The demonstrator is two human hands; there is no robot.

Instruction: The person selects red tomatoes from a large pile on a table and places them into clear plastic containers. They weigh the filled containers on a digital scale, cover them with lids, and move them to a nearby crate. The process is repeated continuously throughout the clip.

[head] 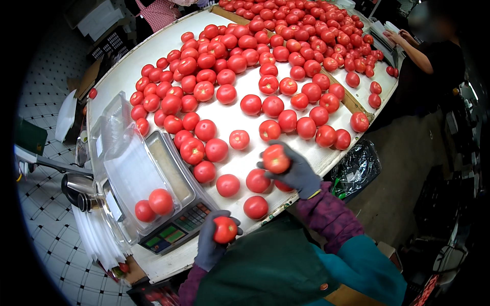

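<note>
Grey work gloves cover both hands. My left hand [216, 238] grips a red tomato [225, 230] at the table's near edge, just right of the scale. A larger tomato [276, 159] sits in my right hand [293, 172], held over the white table, with more tomatoes lying close by. On the electronic scale [180, 225] at left rests a clear plastic container [138, 172] with a pale liner and two tomatoes [160, 201] near its front end. Loose tomatoes [206, 91] spread in a heap across the table beyond my hands.
A wooden divider strip [344, 91] crosses the table, with smaller tomatoes [325, 36] beyond it. Empty clear containers [111, 118] stand behind the scale. A black-lined bin [356, 164] is below the right edge. A person [428, 65] stands at far right; another's checkered apron [159, 15] shows at top.
</note>
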